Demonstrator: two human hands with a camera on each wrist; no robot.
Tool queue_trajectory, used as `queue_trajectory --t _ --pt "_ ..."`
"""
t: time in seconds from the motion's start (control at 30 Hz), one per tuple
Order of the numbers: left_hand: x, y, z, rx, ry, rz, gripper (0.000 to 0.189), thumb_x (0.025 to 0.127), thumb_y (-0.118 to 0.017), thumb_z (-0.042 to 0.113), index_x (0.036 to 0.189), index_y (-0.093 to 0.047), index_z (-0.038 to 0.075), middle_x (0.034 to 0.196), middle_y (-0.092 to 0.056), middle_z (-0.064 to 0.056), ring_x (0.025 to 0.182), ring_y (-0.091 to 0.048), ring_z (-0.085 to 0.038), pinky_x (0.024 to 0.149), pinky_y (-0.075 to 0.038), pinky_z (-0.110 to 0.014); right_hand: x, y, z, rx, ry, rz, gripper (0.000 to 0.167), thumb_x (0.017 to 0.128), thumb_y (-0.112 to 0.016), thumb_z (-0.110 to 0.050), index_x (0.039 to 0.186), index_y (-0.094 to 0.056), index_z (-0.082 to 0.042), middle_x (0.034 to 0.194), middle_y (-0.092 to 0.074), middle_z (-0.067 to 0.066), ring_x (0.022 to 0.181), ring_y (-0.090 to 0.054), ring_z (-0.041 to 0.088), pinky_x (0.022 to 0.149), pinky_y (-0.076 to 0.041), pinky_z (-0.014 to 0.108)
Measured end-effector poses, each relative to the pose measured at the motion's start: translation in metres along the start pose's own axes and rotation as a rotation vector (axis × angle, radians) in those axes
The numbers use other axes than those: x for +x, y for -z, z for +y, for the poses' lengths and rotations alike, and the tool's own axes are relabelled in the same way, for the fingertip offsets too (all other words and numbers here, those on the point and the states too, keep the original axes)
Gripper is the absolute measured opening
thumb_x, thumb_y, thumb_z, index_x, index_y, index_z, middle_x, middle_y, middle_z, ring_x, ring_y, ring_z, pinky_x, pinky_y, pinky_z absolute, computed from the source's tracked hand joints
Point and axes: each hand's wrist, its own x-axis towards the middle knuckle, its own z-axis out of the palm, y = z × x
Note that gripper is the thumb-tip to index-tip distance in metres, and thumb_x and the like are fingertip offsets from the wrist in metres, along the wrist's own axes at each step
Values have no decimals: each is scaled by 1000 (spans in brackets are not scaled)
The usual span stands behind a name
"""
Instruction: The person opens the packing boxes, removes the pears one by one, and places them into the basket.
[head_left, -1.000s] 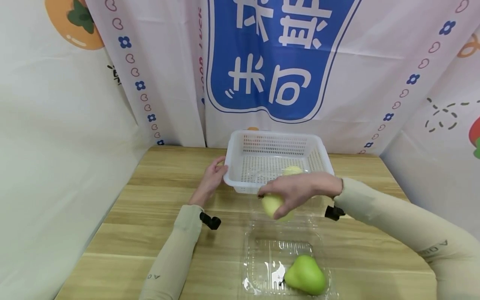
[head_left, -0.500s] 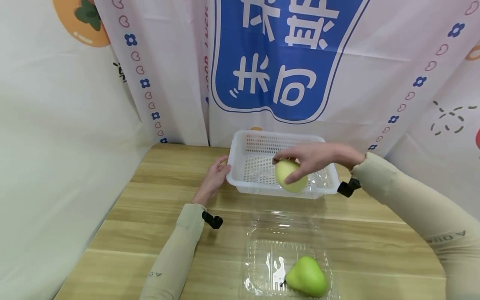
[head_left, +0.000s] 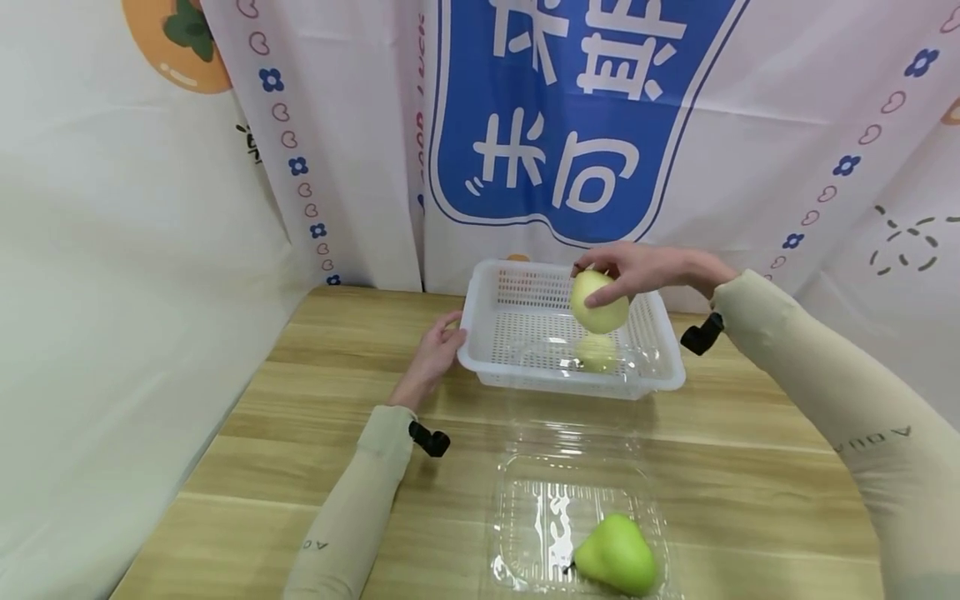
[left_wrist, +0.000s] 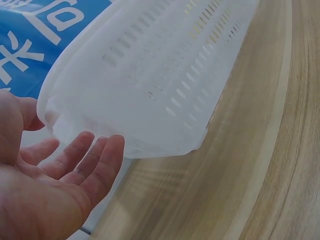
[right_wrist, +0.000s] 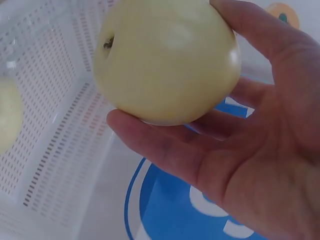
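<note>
My right hand (head_left: 637, 271) holds a pale yellow apple (head_left: 597, 304) above the right part of a white plastic basket (head_left: 480, 358). In the right wrist view the fingers and thumb curl round the apple (right_wrist: 165, 60), its dark-tipped hollow turned left. A second pale yellow apple (head_left: 597, 353) lies in the basket, partly seen through clear plastic. My left hand (head_left: 438, 346) grips the basket's left end. The left wrist view shows the thumb behind the basket rim (left_wrist: 45, 95) and the fingers against its outer wall.
A clear hinged plastic box (head_left: 504, 517) stands open in front of the basket, its lid overlapping the basket's front rim. In its base lies a green pear (head_left: 618, 554). A printed cloth (head_left: 360, 167) hangs behind the wooden table (head_left: 247, 475).
My right hand has carried the apple from over the clear box's lid up, back and right to above the basket. The left hand stays at the basket's left end.
</note>
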Motion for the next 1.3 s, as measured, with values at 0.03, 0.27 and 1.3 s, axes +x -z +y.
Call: queue_trajectory --t 0.03,0.27,1.3 --pt "2 0 -4 3 -9 8 51 103 -49 26 151 -34 20 138 -57 -19 117 -60 -39 94 -50 -48 2 2 4 21 -11 3 55 90 -69 -37 137 -48 -17 115 -61 11 99 -56 25 78 -56 36" --pt "2 0 -5 8 -15 15 52 102 -50 27 151 -34 19 138 -57 -18 117 -60 -38 92 -52 -43 16 6 30 98 -100 53 56 93 -66 -40 139 -44 -17 125 -59 15 101 -59 28 79 -59 41" --pt "3 -5 -8 -25 -41 80 46 102 -51 19 147 -42 17 129 -61 -23 93 -65 -24 71 -54 -26 76 -37 107 27 -267 174 56 88 -73 -33 128 -45 -6 118 -56 16 91 -57 26 76 -58 43"
